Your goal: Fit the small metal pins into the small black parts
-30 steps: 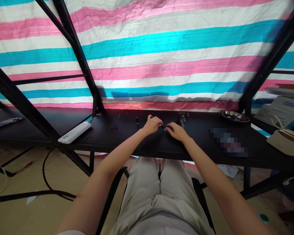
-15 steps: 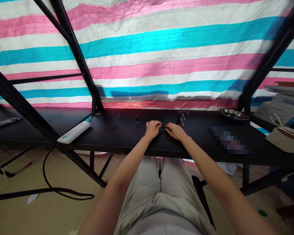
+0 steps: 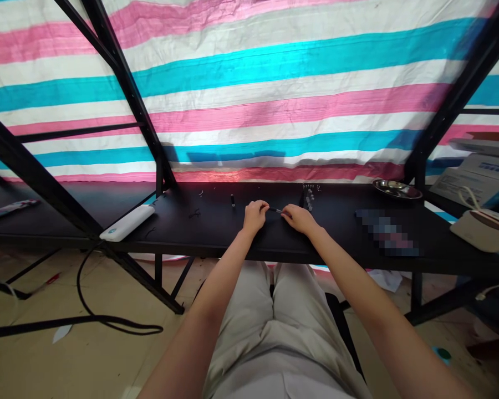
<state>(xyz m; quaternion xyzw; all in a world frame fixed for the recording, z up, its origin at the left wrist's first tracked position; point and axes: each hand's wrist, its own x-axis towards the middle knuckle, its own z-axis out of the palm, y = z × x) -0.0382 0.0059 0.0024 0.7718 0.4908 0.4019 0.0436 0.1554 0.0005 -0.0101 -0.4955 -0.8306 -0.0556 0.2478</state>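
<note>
Both my hands sit over a black tabletop (image 3: 183,233), close together near its far side. Between them runs a small black rod with a silvery end (image 3: 276,210). My left hand (image 3: 255,216) pinches its left end, and the fingertips of my right hand (image 3: 299,219) meet its right end. A short black cylinder (image 3: 233,200) stands to the left of my hands. To their right is a small cluster of metal parts (image 3: 309,198). Thin dark wire bits (image 3: 194,213) lie further left.
A white power bank (image 3: 127,223) lies at the table's left, and a steel dish (image 3: 397,189) sits at the back right. A pixelated patch (image 3: 386,233) covers part of the tabletop. Black frame struts (image 3: 133,100) rise in front of a striped tarp (image 3: 274,94).
My hands have drawn slightly apart, so the small rod shows more plainly between them. The whole view has shifted a little upward.
</note>
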